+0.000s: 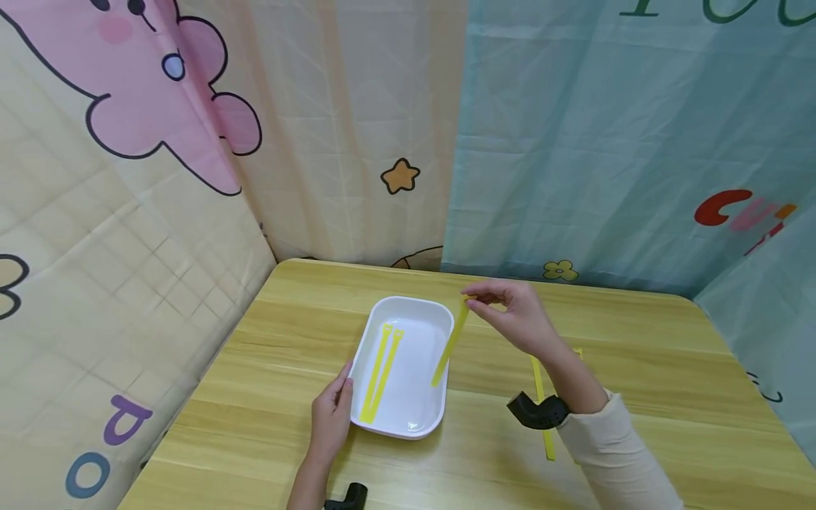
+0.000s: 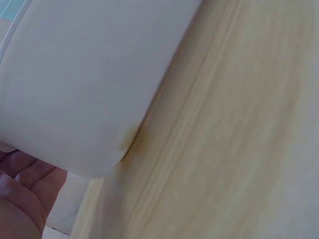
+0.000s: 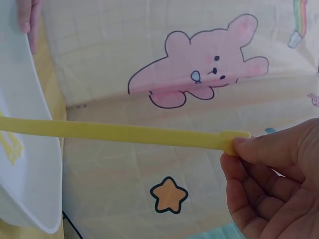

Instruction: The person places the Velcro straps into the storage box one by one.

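In the head view, my right hand (image 1: pixel 510 312) pinches the head end of a flat yellow cable tie strap (image 1: pixel 450 347) between thumb and fingertips. The strap slants down over the right rim of a white rectangular tray (image 1: pixel 414 397). Two similar yellow straps (image 1: pixel 385 377) lie side by side in the tray's left half. My left hand (image 1: pixel 333 414) holds the tray by its left side, thumb at the rim. In the right wrist view, the held strap (image 3: pixel 124 133) stretches across from the fingertips, its wider head at the thumb.
More yellow straps (image 1: pixel 549 445) lie on the wooden table (image 1: pixel 491 453) to the right, partly hidden behind my right forearm. Black wrist cameras (image 1: pixel 538 411) sit on both wrists. Printed curtains (image 1: pixel 574 142) hang close behind the table and along its left side.
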Demonstrator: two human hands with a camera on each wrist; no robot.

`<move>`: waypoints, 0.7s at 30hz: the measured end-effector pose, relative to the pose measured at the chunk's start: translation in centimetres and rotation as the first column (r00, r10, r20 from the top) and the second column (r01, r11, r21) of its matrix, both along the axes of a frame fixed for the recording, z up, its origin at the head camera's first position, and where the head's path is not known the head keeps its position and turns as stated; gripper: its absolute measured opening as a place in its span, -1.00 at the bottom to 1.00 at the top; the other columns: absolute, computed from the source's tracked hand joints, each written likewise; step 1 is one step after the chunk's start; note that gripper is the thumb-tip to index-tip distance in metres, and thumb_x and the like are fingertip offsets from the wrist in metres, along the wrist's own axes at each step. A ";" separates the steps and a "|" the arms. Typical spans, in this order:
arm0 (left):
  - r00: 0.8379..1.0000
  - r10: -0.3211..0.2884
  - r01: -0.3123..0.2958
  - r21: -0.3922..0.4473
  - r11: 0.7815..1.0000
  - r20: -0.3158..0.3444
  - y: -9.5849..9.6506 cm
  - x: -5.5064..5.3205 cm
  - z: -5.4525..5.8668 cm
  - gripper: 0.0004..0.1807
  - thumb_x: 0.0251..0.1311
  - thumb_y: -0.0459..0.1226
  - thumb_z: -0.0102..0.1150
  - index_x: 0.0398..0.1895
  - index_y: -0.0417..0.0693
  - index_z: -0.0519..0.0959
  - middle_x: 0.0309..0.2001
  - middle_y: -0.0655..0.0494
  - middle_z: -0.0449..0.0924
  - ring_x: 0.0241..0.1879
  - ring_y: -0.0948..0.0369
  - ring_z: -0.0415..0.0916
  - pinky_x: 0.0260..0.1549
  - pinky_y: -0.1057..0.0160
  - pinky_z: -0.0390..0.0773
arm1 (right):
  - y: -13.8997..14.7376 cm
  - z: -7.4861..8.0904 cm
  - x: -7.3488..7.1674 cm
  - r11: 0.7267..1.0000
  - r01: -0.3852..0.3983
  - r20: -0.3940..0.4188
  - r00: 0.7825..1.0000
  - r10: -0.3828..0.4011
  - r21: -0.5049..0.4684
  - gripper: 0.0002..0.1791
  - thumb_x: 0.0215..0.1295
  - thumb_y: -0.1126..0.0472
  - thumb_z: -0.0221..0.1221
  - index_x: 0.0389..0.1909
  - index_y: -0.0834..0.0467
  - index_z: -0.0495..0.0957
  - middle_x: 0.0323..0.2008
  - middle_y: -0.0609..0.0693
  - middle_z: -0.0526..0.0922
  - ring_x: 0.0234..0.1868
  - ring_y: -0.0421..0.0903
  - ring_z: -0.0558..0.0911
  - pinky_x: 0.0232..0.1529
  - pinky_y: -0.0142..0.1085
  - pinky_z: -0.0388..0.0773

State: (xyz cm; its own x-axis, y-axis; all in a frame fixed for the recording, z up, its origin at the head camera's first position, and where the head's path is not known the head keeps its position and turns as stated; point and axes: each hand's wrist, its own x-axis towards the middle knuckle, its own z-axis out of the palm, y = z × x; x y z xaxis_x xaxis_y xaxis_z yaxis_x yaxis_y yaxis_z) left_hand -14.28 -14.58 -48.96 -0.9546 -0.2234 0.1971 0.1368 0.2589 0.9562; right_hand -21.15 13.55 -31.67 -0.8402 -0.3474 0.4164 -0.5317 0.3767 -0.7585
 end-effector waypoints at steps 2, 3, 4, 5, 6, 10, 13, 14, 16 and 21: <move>1.000 0.000 0.000 0.005 1.000 0.000 0.0 0.0 0.0 -0.62 0.35 -0.32 -0.09 0.20 -0.24 0.39 0.17 -0.11 0.38 0.07 0.12 0.37 -0.17 0.49 0.44 | -0.2 -0.3 0.0 1.000 -0.004 -0.002 1.000 0.004 -0.002 -0.83 0.16 0.37 0.22 -0.22 0.28 0.64 -0.30 0.07 0.67 -0.33 -0.09 0.62 -0.38 -0.33 0.57; 1.000 0.000 0.000 0.009 1.000 0.002 0.0 0.0 0.0 -0.62 0.35 -0.32 -0.08 0.20 -0.23 0.38 0.17 -0.10 0.38 0.07 0.13 0.37 -0.17 0.49 0.44 | -0.3 -0.4 0.0 1.000 -0.004 0.000 1.000 0.004 -0.001 -0.83 0.16 0.37 0.22 -0.22 0.28 0.64 -0.30 0.07 0.67 -0.33 -0.09 0.62 -0.39 -0.33 0.57; 1.000 -0.001 0.001 0.012 1.000 0.001 0.0 0.1 0.0 -0.62 0.35 -0.32 -0.08 0.20 -0.23 0.38 0.18 -0.09 0.37 0.07 0.13 0.37 -0.17 0.49 0.44 | -0.5 -0.5 0.0 1.000 -0.006 0.001 1.000 0.006 -0.003 -0.84 0.16 0.38 0.22 -0.23 0.28 0.64 -0.31 0.06 0.66 -0.33 -0.08 0.62 -0.40 -0.32 0.57; 1.000 0.000 0.000 0.013 1.000 0.002 0.0 0.1 0.0 -0.62 0.35 -0.32 -0.08 0.20 -0.22 0.38 0.18 -0.09 0.37 0.07 0.14 0.37 -0.17 0.50 0.44 | -0.6 -0.6 0.0 1.000 -0.010 -0.001 1.000 0.010 -0.006 -0.84 0.15 0.38 0.22 -0.23 0.28 0.64 -0.31 0.06 0.66 -0.33 -0.08 0.62 -0.39 -0.32 0.58; 1.000 0.000 0.000 0.014 1.000 0.003 0.0 0.1 0.1 -0.62 0.35 -0.32 -0.08 0.20 -0.23 0.38 0.18 -0.09 0.37 0.09 0.14 0.36 -0.16 0.50 0.43 | -0.8 -0.7 0.0 1.000 -0.014 0.000 1.000 0.014 -0.010 -0.84 0.15 0.39 0.22 -0.23 0.28 0.64 -0.30 0.06 0.66 -0.33 -0.08 0.62 -0.39 -0.33 0.58; 1.000 -0.001 0.001 0.025 1.000 0.022 0.2 0.2 0.6 -0.63 0.34 -0.36 -0.08 0.19 -0.26 0.38 0.18 -0.10 0.37 0.11 0.14 0.33 -0.12 0.47 0.42 | -1.6 -1.4 0.2 0.999 -0.026 -0.002 1.000 0.026 -0.025 -0.84 0.13 0.39 0.23 -0.24 0.29 0.64 -0.30 0.06 0.65 -0.32 -0.08 0.61 -0.32 -0.32 0.58; 1.000 -0.005 0.004 0.012 1.000 0.024 0.5 0.6 1.9 -0.64 0.33 -0.42 -0.10 0.17 -0.36 0.37 0.16 -0.17 0.36 0.11 0.07 0.34 -0.12 0.45 0.43 | -2.2 -1.9 0.3 0.999 -0.036 0.000 0.999 0.036 -0.041 -0.83 0.12 0.39 0.24 -0.24 0.29 0.64 -0.29 0.06 0.65 -0.30 -0.10 0.61 -0.28 -0.30 0.58; 1.000 -0.004 0.004 0.011 1.000 0.026 0.6 0.7 2.3 -0.64 0.33 -0.44 -0.10 0.17 -0.38 0.37 0.16 -0.19 0.36 0.11 0.05 0.34 -0.13 0.45 0.43 | -2.4 -2.0 0.3 0.998 -0.042 0.003 0.999 0.042 -0.046 -0.83 0.12 0.39 0.24 -0.24 0.29 0.64 -0.29 0.06 0.66 -0.30 -0.10 0.61 -0.27 -0.30 0.58; 1.000 -0.001 0.001 0.005 1.000 0.031 0.7 1.0 3.0 -0.64 0.32 -0.46 -0.12 0.16 -0.42 0.36 0.15 -0.23 0.36 0.10 0.03 0.35 -0.15 0.48 0.43 | -2.8 -2.3 0.5 0.997 -0.052 0.016 0.998 0.053 -0.057 -0.83 0.12 0.39 0.24 -0.23 0.28 0.64 -0.28 0.06 0.66 -0.29 -0.11 0.61 -0.28 -0.30 0.58; 0.999 0.005 -0.005 0.006 1.000 0.039 1.0 1.2 3.6 -0.64 0.32 -0.46 -0.12 0.15 -0.42 0.36 0.15 -0.22 0.36 0.09 0.04 0.36 -0.18 0.55 0.41 | -3.5 -2.8 0.7 0.996 -0.063 0.047 0.997 0.065 -0.057 -0.83 0.12 0.39 0.24 -0.23 0.28 0.64 -0.26 0.05 0.65 -0.28 -0.11 0.61 -0.28 -0.33 0.58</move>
